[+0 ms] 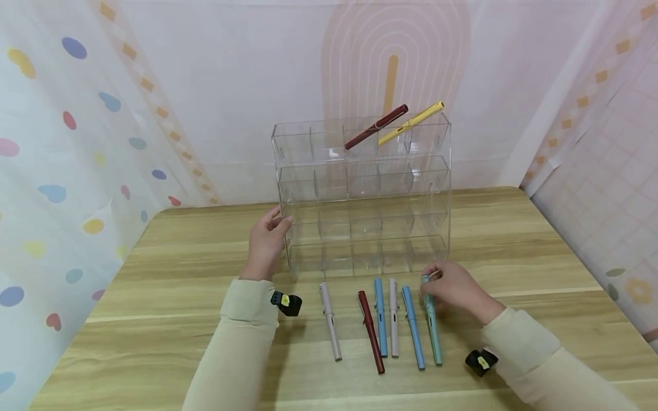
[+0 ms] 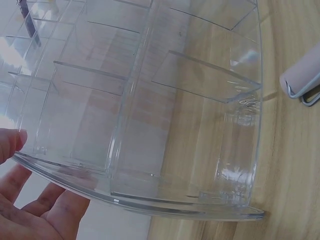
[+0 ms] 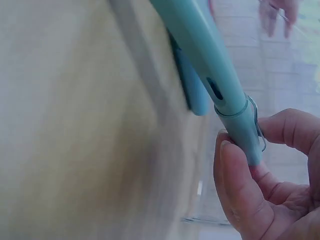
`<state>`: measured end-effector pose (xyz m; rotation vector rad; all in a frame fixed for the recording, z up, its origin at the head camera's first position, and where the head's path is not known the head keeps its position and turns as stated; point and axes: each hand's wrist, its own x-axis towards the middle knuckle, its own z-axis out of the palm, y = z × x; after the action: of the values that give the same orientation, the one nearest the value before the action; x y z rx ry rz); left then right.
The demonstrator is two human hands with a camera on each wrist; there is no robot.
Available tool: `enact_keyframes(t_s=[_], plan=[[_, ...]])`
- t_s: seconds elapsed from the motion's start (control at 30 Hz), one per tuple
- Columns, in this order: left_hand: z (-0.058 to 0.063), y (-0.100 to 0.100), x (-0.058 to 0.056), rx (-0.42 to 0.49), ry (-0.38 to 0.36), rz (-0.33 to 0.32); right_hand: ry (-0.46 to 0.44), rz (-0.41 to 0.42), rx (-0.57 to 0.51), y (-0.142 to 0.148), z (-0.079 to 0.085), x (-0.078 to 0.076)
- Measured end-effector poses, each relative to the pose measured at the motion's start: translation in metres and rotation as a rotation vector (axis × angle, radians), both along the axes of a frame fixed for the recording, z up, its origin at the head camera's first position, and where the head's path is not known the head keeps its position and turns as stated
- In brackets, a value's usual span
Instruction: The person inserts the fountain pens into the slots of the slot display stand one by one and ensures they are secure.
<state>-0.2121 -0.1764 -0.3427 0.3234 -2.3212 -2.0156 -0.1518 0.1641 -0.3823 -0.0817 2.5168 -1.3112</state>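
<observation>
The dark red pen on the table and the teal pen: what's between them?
In the head view, left to right: a blue pen, a pale lilac pen, another blue pen.

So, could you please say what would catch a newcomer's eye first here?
Probably the clear rack on the table, with a dark red pen and a yellow pen slanting from its top row. In front, the right hand pinches a teal pen; the left hand grips the rack's left side.

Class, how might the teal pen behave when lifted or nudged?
The teal pen, pinched by the right hand, is probably stiff: it looks straight. Its smooth surface may be slippery. The protruding clip could limit rolling.
</observation>
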Motion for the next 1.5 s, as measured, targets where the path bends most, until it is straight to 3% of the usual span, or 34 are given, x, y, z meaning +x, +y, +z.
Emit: enact_keyframes(t_s=[0.3,0.53,0.83,1.13,1.5], plan=[[-0.001,0.001,0.0,0.001,0.009,0.008,0.011,-0.094,-0.119,0.011,0.023,0.0],[0.0,0.002,0.0,0.006,0.012,0.002,0.089,-0.163,-0.243,0.017,0.041,0.0],[0.0,0.002,-0.001,0.004,0.017,0.004,0.185,-0.299,-0.499,0.019,0.059,-0.004],[0.002,0.001,0.001,0.001,-0.001,0.0,0.281,-0.462,-0.793,0.0,0.081,-0.011],[-0.001,-0.001,0.001,-0.015,-0.015,-0.006,0.416,-0.609,-1.014,-0.026,0.109,-0.029]])
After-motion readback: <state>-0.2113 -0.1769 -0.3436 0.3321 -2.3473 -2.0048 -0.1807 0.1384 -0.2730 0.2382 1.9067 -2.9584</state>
